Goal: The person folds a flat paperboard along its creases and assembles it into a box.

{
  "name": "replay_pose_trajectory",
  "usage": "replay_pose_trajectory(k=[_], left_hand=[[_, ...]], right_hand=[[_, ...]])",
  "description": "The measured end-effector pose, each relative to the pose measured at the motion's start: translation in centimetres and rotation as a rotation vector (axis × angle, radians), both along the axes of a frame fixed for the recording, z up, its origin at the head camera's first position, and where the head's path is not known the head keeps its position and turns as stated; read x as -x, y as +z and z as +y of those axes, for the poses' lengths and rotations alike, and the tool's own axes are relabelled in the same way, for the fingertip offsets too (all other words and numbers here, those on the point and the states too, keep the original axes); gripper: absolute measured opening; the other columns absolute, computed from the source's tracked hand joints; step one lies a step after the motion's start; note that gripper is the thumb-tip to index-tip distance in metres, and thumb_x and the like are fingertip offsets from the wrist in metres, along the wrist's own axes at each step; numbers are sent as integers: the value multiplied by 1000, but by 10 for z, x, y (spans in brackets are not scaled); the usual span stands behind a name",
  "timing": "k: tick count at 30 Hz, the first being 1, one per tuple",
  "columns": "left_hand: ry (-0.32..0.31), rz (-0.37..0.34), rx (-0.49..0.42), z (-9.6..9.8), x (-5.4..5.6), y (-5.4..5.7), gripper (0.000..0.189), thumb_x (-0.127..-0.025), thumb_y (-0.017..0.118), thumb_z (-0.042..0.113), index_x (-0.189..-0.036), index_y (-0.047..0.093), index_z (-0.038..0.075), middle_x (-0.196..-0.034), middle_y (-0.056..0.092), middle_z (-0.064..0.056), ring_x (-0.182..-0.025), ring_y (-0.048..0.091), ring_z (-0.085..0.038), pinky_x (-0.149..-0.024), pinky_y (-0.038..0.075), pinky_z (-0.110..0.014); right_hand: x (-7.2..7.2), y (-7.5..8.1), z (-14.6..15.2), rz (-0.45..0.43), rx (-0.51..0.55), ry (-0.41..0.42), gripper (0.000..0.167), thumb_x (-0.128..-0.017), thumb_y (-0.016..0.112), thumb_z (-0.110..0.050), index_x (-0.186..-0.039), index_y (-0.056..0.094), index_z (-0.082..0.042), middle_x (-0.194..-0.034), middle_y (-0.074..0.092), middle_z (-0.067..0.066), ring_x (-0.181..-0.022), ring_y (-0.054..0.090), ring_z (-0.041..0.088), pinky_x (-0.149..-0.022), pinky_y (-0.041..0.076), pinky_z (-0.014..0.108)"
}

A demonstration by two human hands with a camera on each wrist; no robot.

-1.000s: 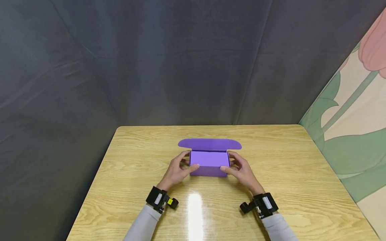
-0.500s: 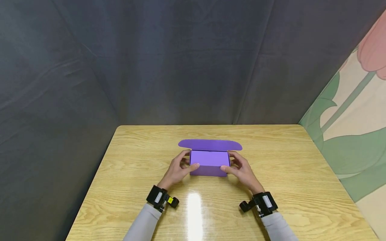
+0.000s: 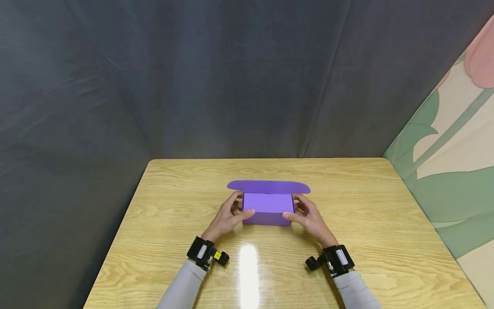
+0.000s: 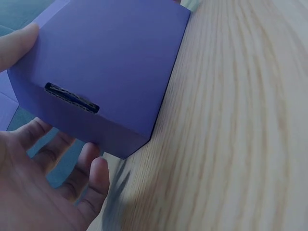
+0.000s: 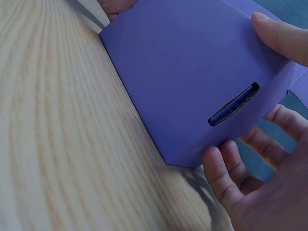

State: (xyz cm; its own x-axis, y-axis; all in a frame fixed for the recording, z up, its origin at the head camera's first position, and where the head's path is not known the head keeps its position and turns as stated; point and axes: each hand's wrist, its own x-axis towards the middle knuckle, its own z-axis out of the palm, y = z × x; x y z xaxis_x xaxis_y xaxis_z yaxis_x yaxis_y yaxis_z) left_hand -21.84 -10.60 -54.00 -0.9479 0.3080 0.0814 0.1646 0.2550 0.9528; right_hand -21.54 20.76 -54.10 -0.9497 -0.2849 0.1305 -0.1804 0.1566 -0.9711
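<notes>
A purple cardboard box (image 3: 267, 219) sits on the wooden table, its lid folded over the top while the lid's long rounded front flap (image 3: 269, 186) sticks out at the far side. My left hand (image 3: 227, 218) grips the box's left end, thumb on the near top edge and fingers along the side. At the opposite end my right hand (image 3: 310, 219) holds it the same way. Both wrist views show a slot near the corner of the purple box (image 4: 115, 53), whose lower edge meets the tabletop. What the box contains is hidden.
The wooden table (image 3: 173, 197) extends around the box on all sides. A dark grey curtain (image 3: 231, 86) hangs behind and to the left. On the right is a floral cloth (image 3: 455, 189). Each wrist wears a black camera mount (image 3: 200, 250).
Both hands keep the same hold on the box. The flap at the far side appears slightly lower; otherwise only a small shift of the head view shows.
</notes>
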Motion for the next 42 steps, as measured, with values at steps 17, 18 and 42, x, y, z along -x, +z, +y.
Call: replay_pose_trajectory(k=[17, 18, 42], left_hand=[[109, -22, -24, -8, -3, 12, 72, -97, 78, 36, -156, 44, 14, -153, 54, -13, -129, 60, -32, -104, 53, -44], [134, 12, -43, -9, 0, 14, 70, -98, 77, 33, -155, 44, 12, -153, 53, -15, -129, 60, -33, -104, 54, -45], [491, 559, -47, -7, 11, 33, 10, -92, 80, -3, -101, 77, 0, -95, 78, -16, -82, 71, -29, -58, 55, -45]], right_hand=[[-1, 7, 18, 84, 47, -93, 56, -99, 72, -1, -150, 48, 3, -138, 58, 20, -109, 65, 14, -83, 60, 24], [1, 9, 21, 118, 82, -112, 54, -100, 69, 2, -150, 48, 5, -137, 58, 19, -108, 65, 12, -82, 60, 23], [10, 31, 7, 439, 154, -358, 13, -95, 71, 12, -107, 76, 9, -99, 73, 14, -85, 70, 4, -69, 56, 13]])
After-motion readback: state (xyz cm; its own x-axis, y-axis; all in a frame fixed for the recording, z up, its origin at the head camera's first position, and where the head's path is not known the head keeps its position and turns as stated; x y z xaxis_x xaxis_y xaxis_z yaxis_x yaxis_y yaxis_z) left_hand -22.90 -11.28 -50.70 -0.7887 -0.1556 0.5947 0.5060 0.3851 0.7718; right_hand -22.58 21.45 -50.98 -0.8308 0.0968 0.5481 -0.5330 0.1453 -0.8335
